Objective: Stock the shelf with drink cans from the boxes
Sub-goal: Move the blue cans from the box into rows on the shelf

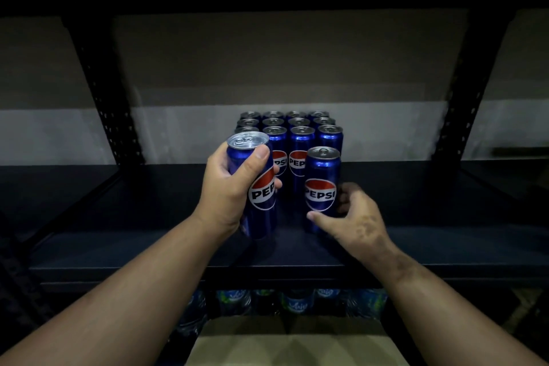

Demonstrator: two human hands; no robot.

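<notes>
Left hand (pixel 230 187) grips can (pixel 255 184) aloft for front-row gap; right hand (pixel 353 217) pinches standing can (pixel 322 187), squaring it on shelf (pixel 148 249)

Tall blue metal drink can in left hand (pixel 259 187): glossy printed wall, bare silver brushed lid. Blue metal can at right hand (pixel 322 187): same gloss, highlights on shoulder. Block of blue metal cans at far centre (pixel 292 131): shiny lids. Dark shelf board (pixel 416 217): matt, smooth. Black perforated metal uprights (pixel 463 104): matt. Brown cardboard box, near (pixel 267 345): dull paper finish.
</notes>
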